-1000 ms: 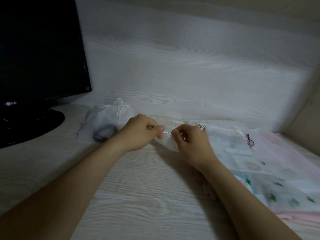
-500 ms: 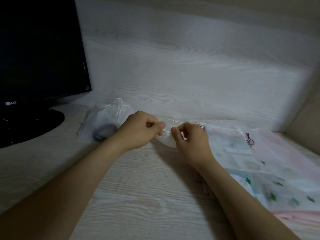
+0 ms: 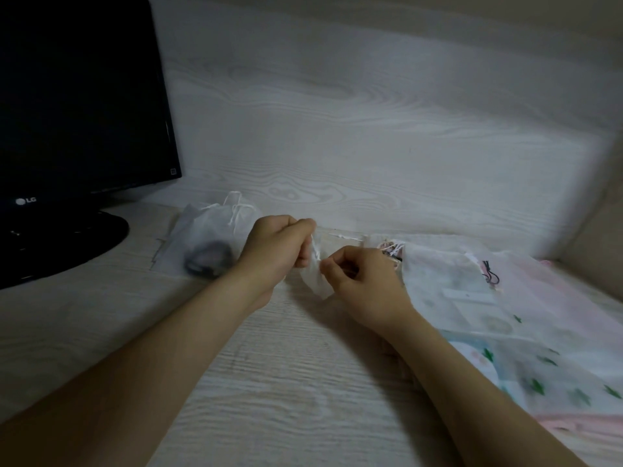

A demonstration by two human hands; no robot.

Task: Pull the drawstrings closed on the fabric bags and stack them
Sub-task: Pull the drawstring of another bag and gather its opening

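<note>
A small white fabric bag [image 3: 315,279] hangs between my two hands above the desk. My left hand [image 3: 276,252] pinches its upper left edge near the cord. My right hand [image 3: 365,284] pinches the bag's right edge with thumb and forefinger. A thin white drawstring [image 3: 345,236] runs off behind them along the desk. To the left lies a white drawstring bag [image 3: 215,237], its cords tied, with a dark object inside. To the right is a heap of sheer bags [image 3: 512,325] in white, pink and a green-leaf print.
A black monitor [image 3: 81,106] on a round black base [image 3: 60,244] stands at the far left. The pale wood-grain desk [image 3: 269,399] meets a wood-grain back wall [image 3: 371,129]. A side wall closes the right edge.
My hands have drawn slightly apart and the left one has lifted. The small white bag now hangs lower between them, more of its fabric showing.
</note>
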